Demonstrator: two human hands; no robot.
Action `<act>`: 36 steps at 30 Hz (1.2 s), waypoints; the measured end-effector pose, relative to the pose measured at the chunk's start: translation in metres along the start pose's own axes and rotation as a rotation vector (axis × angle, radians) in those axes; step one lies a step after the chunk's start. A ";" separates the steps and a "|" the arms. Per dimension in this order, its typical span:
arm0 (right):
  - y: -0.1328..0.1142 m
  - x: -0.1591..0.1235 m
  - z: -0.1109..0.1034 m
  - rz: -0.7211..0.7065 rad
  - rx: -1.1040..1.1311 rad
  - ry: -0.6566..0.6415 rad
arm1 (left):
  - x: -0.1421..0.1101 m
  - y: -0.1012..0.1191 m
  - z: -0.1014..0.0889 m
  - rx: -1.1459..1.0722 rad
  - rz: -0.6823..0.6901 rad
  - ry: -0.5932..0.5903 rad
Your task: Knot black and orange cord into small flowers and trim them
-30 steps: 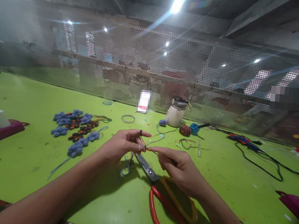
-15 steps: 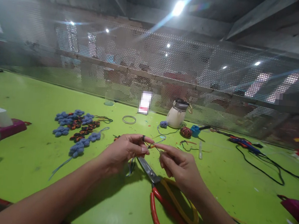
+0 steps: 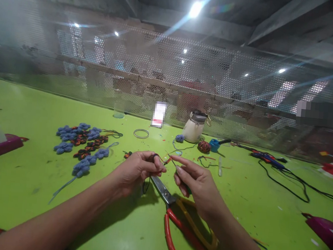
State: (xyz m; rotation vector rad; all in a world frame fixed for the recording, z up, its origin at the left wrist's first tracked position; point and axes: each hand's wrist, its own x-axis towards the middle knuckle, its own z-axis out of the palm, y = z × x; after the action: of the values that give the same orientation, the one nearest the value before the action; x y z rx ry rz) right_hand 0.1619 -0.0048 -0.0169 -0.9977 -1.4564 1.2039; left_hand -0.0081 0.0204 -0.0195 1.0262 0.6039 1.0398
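My left hand (image 3: pixel 143 166) is closed, pinching a small piece of dark and red yarn (image 3: pixel 167 161), with a dark strand looped round a finger. Loose dark yarn hangs below that hand. In my right hand (image 3: pixel 192 178) is a thin crochet hook (image 3: pixel 173 162), its tip at the yarn between the hands; most of its handle is hidden by the fingers. Beneath both hands lie large scissors (image 3: pixel 163 189) with one red and one yellow handle, the blades pointing away and partly covered by my left hand.
Blue and dark-orange crocheted flowers (image 3: pixel 81 167) lie at left. Behind the hands are a metal ring (image 3: pixel 141 133), a cream jar (image 3: pixel 194 128), a yarn ball (image 3: pixel 204 146) and a blue container (image 3: pixel 214 145). Purple power strips (image 3: pixel 2 148) flank the green table (image 3: pixel 116 222); black cords (image 3: pixel 284 183) lie right.
My left index finger, stretched towards the right hand before, is now drawn back, and more red yarn shows between the hands. The view has shifted slightly right.
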 end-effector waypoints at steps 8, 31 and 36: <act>0.003 0.002 -0.005 -0.011 -0.056 0.034 | 0.002 0.001 -0.003 0.053 -0.071 -0.051; 0.000 -0.003 -0.008 -0.448 -0.774 -0.081 | 0.003 0.018 -0.007 0.532 -0.030 -0.009; 0.003 -0.003 -0.008 -0.442 -0.779 -0.073 | 0.002 0.013 -0.005 0.467 -0.014 0.002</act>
State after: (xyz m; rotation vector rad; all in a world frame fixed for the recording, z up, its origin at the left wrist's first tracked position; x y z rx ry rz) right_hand 0.1700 -0.0058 -0.0205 -1.0421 -2.1316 0.3383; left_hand -0.0161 0.0261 -0.0099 1.4241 0.8788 0.9057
